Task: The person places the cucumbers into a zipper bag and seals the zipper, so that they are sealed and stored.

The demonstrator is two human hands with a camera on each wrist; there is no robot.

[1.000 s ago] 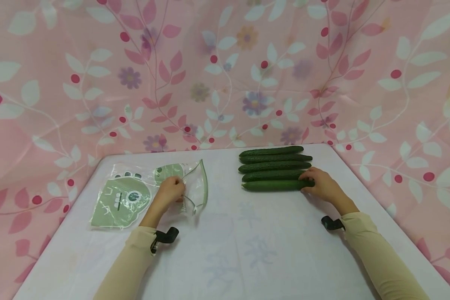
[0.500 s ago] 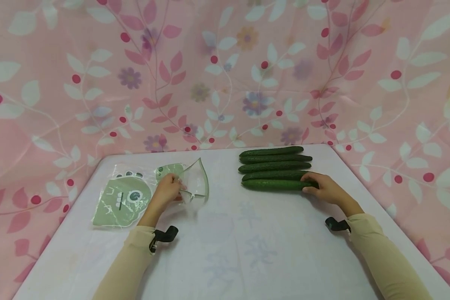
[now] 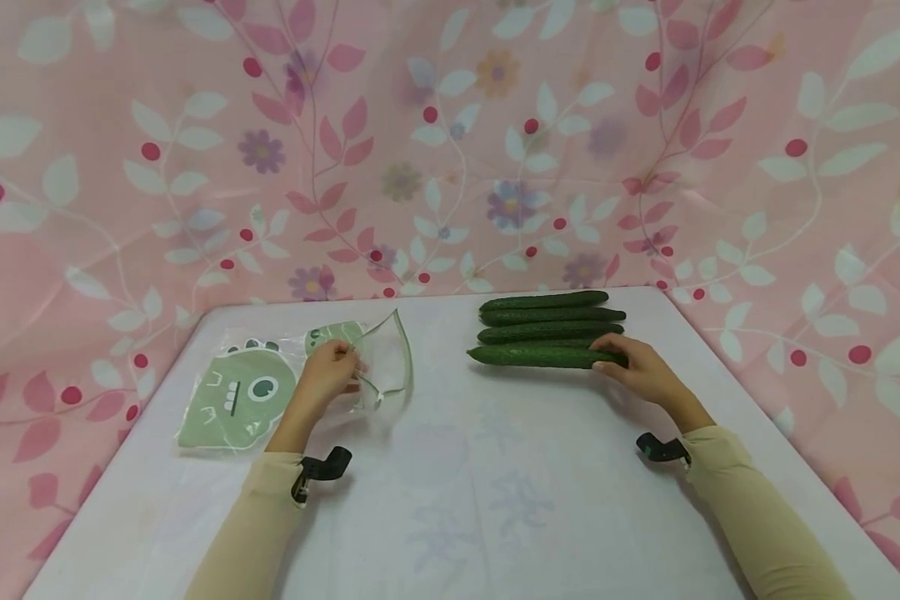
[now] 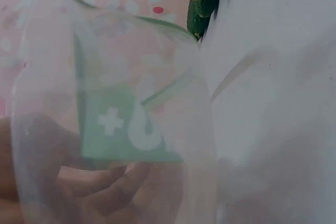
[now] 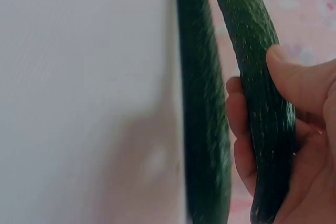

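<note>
Okay, right hand grips one cucumber near its right end, seemingly lifted, just in front of four others on the table; left hand pinches the clear bag near its mouth. Off-centre grip could make the cucumber tip; slack pinch, the mouth collapse.
</note>
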